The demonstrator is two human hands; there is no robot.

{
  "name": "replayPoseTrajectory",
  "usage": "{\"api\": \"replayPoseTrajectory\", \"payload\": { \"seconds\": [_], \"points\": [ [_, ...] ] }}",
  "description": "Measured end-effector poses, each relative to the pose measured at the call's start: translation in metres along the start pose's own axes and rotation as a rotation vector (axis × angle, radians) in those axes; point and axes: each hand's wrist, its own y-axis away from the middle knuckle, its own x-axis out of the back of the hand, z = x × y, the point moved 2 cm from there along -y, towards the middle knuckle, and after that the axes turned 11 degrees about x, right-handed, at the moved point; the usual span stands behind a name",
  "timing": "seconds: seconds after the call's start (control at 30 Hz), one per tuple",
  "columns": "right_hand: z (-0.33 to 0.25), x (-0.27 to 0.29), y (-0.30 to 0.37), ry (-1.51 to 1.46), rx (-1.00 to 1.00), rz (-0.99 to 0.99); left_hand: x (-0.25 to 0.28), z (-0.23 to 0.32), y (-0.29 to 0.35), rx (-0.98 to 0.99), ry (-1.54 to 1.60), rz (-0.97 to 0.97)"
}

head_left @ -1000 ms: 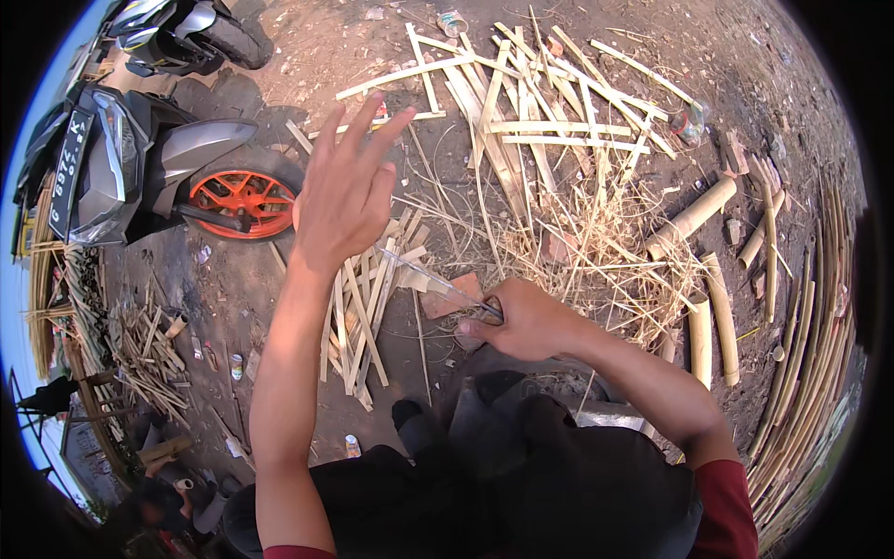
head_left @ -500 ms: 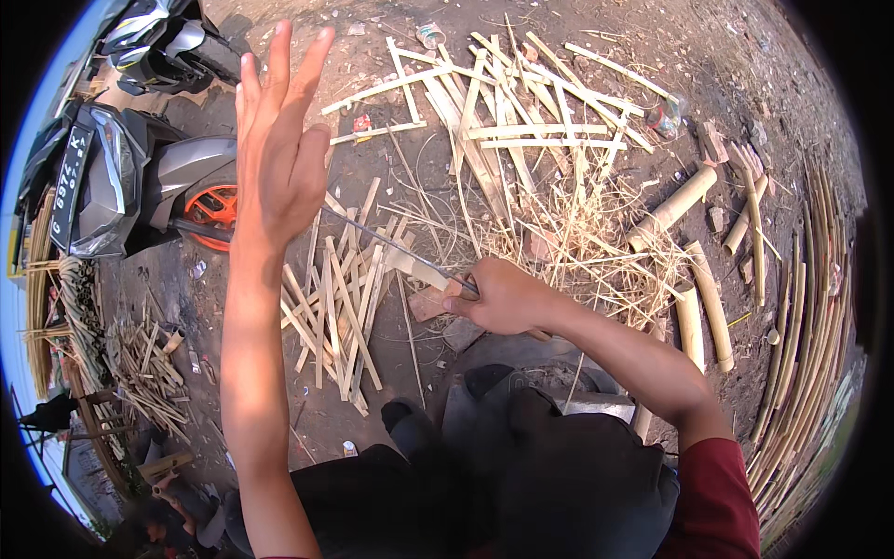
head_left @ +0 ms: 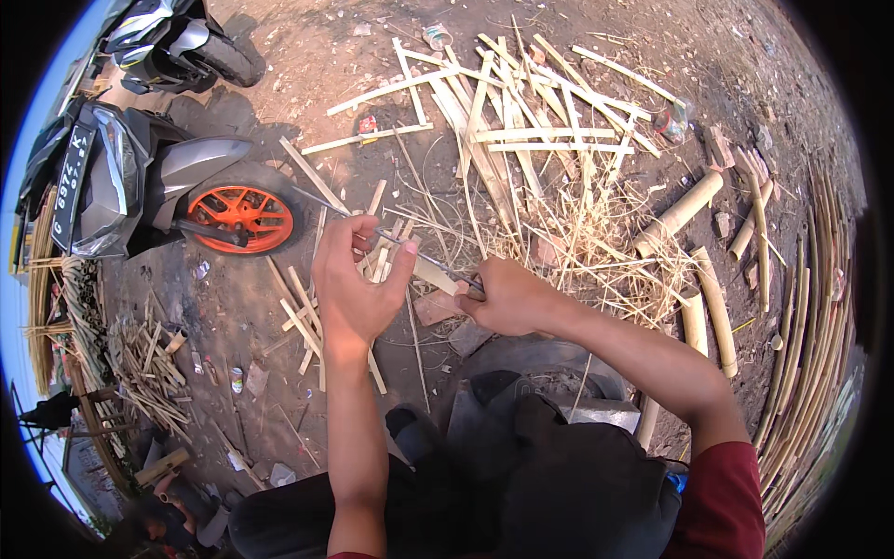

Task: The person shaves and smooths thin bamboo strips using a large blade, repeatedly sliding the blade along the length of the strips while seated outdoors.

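My right hand [head_left: 517,296] is closed at the near end of a long knife [head_left: 430,258], whose narrow dark blade points away to the upper left. A pale flat bamboo piece [head_left: 434,277] lies along the blade beside the fist; whether the fist grips it too, I cannot tell. Close to the middle of the blade is my left hand [head_left: 358,279], thumb and curved fingers apart, nothing visibly held. Behind and around it lies a pile of split bamboo strips [head_left: 305,321], partly hidden by the hand. Another bamboo strip [head_left: 312,172] slants beyond the fingers.
Farther out, a heap of bamboo strips [head_left: 549,130] adjoins curly shavings [head_left: 605,242]. Thick bamboo lengths [head_left: 680,212] and long poles [head_left: 810,317] lie at the right. A motorcycle with an orange wheel [head_left: 240,220] stands left, and a person [head_left: 177,512] is at lower left.
My left hand has come down and to the right, from raised and outstretched to beside the blade with fingers curved. My right hand stays on the knife, nearly still.
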Motion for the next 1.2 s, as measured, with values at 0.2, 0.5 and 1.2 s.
{"api": "replayPoseTrajectory", "payload": {
  "seconds": [0.2, 0.5, 1.2],
  "points": [
    [0.000, -0.004, -0.009, 0.048, 0.010, 0.001, -0.017, -0.022, 0.017, 0.099, 0.082, 0.049],
    [-0.014, -0.005, -0.027, 0.038, -0.031, 0.000, -0.020, -0.030, 0.001, 0.127, 0.001, 0.120],
    [-0.001, -0.054, -0.010, -0.240, 0.087, 0.268, -0.025, -0.046, 0.023, 0.159, 0.093, 0.126]
  ]
}}
